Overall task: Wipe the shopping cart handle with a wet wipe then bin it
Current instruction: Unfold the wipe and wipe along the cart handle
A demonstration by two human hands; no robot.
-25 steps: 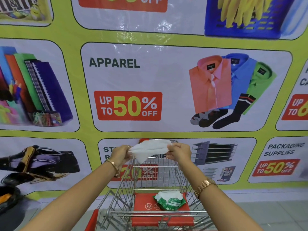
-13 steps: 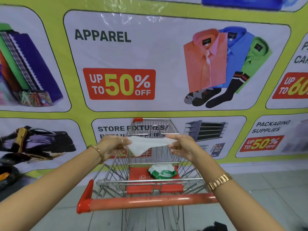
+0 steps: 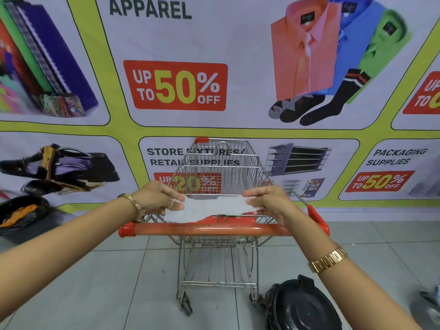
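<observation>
A white wipe (image 3: 214, 207) is stretched flat between both hands, just above and behind the orange handle (image 3: 204, 229) of the cart (image 3: 221, 163). The left hand (image 3: 156, 198) pinches the wipe's left end, its grip narrow with thumb and fingers closed on the sheet; a ring shows on one finger and a gold bangle (image 3: 133, 202) sits on the wrist. The right hand (image 3: 267, 202) pinches the right end in the same way, its grip tight on the sheet, with a gold watch (image 3: 327, 259) further down the forearm. The wipe's lower edge hangs close to the handle; whether it touches the bar is hard to tell from this angle.

The handle runs level across the view with red caps at both ends, the right end partly hidden by the right forearm. Beyond it the wire basket stands open, and a strip of the red seat flap (image 3: 228, 216) peeks out below the wipe.

The cart stands on a grey tiled floor (image 3: 119, 282) facing a large banner (image 3: 171, 84) printed with "APPAREL" and "UP TO 50% OFF". A black bin lid (image 3: 302, 308) is on the floor just right of the cart's rear wheel. At the left edge lies a black bag (image 3: 21, 210) with something orange in it.
</observation>
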